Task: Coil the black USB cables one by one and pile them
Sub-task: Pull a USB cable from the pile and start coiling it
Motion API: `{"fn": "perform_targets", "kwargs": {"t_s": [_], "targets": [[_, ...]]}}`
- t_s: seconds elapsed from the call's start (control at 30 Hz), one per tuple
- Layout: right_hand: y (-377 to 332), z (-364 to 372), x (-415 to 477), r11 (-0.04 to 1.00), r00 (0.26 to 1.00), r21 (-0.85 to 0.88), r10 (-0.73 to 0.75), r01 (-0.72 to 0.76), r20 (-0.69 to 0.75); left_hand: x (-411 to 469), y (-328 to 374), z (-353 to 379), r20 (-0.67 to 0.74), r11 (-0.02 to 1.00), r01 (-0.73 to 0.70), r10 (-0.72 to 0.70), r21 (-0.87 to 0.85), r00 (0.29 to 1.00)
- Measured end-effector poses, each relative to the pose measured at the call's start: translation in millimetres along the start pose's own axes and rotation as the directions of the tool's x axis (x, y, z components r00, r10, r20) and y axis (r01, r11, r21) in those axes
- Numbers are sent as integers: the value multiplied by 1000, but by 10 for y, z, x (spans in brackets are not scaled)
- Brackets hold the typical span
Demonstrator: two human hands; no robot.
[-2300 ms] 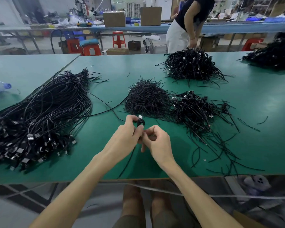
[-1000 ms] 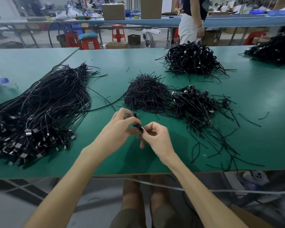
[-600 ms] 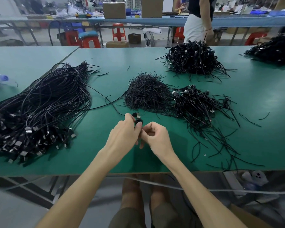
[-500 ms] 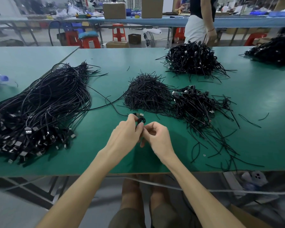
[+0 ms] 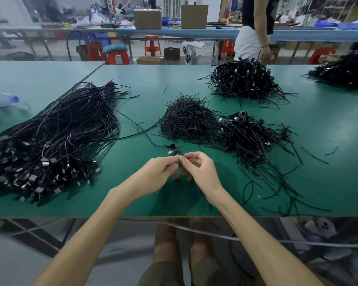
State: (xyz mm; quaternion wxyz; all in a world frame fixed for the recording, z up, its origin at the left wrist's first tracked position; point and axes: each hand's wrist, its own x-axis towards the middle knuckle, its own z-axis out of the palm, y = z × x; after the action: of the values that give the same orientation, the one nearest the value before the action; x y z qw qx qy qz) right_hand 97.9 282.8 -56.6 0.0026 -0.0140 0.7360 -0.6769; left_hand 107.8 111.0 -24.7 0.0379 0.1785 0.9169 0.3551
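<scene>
Desk (image 5: 329, 141): flat green top, pale tan front edge.
Loose USB cables (image 5: 60, 131), left heap: black, silver plug ends.
Small coil (image 5: 175, 153), front centre: black, one silver plug.
Tie heap (image 5: 186, 120), middle: black throughout.
Coiled-cable pile (image 5: 250, 137) beside it: black, a few silver glints.
Far pile (image 5: 244, 81) and right-edge pile (image 5: 343, 69): black.
Bottle (image 5: 0, 99), left: pale translucent blue, darker blue cap.
Cardboard boxes (image 5: 147, 16): plain brown.
Rear desk (image 5: 194, 32): light blue top.
Stools (image 5: 152, 45): red-orange. One stool cushion (image 5: 115, 47): teal.
Person behind (image 5: 248, 44): black top, white lower garment, red wrist band.
Wearer's shorts (image 5: 163, 273): olive.
Floor (image 5: 19, 261): grey.
</scene>
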Motion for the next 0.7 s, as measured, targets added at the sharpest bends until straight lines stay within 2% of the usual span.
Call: {"fn": "perform_targets", "kwargs": {"t_s": [0.07,0.13,0.2,0.27,0.37,0.47,0.6,0.7], "targets": [[-39,-66,20,999,1000,27,18,-18,25,-3,-59,-57,-14,987,1,-3,-163,1000],[-119,-168,70,1000,1000,12,-11,12,-2,34,-122,-72,-101,975,8,-31,-222,994],[-254,-304,182,994,993,-77,-82,76,-87,124,-230,-85,-248,997,26,-45,-79,968],[-401,-473,351,969,968,-204,-179,142,-176,242,-320,-111,-317,993,75,-42,90,948],[-552,-732,633,903,919,-386,-302,190,-253,431,-378,-117,-238,961,150,-93,232,967],[-564,-935,850,803,896,-575,-359,155,-260,588,-438,-49,-181,910,186,-126,370,975],[-442,-1092,969,737,917,-670,-324,90,-233,645,-518,74,-345,884,224,-76,410,935],[-345,-1140,990,724,924,-687,-298,55,-241,584,-557,150,-410,892,228,-54,390,911]]}}
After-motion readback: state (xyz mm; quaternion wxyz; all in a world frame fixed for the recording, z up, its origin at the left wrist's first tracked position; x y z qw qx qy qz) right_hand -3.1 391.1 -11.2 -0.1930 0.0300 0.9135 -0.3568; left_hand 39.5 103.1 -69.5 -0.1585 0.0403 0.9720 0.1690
